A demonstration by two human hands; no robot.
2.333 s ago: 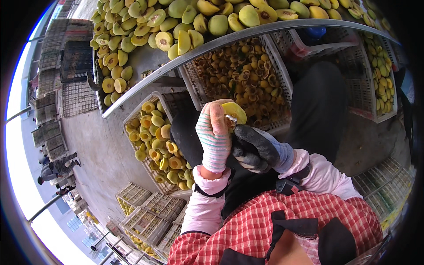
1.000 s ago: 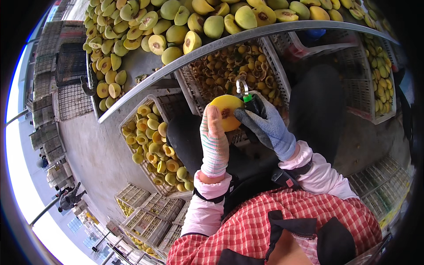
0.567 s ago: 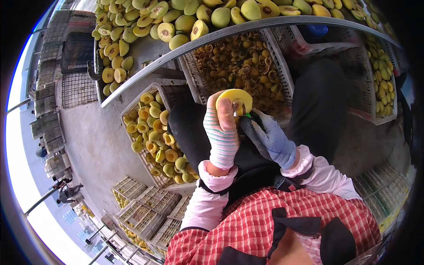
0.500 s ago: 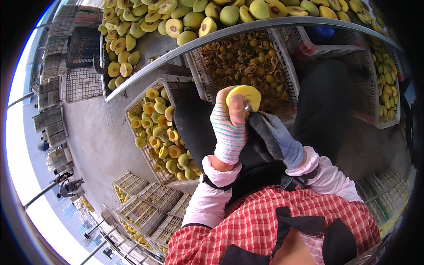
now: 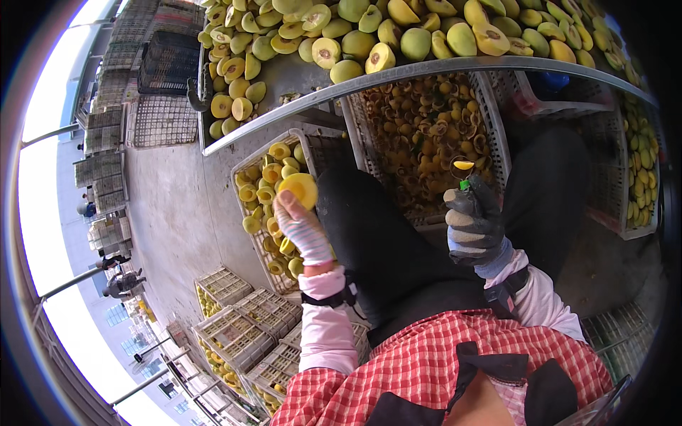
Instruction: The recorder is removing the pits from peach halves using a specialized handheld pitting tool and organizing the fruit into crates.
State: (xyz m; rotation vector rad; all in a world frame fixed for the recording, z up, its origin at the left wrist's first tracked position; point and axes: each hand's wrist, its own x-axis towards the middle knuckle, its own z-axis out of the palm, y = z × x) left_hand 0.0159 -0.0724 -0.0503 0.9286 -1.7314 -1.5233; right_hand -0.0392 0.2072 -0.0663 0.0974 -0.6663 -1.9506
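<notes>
My left hand (image 5: 305,231), in a striped knit glove, pinches a hollowed yellow peach half (image 5: 301,189) by its edge. It is above the crate of hollowed peach halves (image 5: 250,226) on the left. My right hand (image 5: 474,226), in a dark-coated glove, is wrapped round a pitting tool (image 5: 464,184) with a green collar and a thin wire loop. A small yellow piece of peach (image 5: 463,165) shows at the loop. Below that loop stands a crate (image 5: 361,138) of brownish pit scraps and trimmings. The tool's handle is hidden in my fist.
A metal-edged table (image 5: 334,91) heaped with cut peach halves (image 5: 415,39) runs across the far side. At right stands another crate of peaches (image 5: 639,177). Stacked crates (image 5: 245,326) are at the lower left, with more crates (image 5: 167,121) farther back. My knees flank the scrap crate.
My hands have come apart. The left has carried the peach half leftward over the crate of hollowed halves; the right has moved right with the pitting tool. The whole view has shifted slightly.
</notes>
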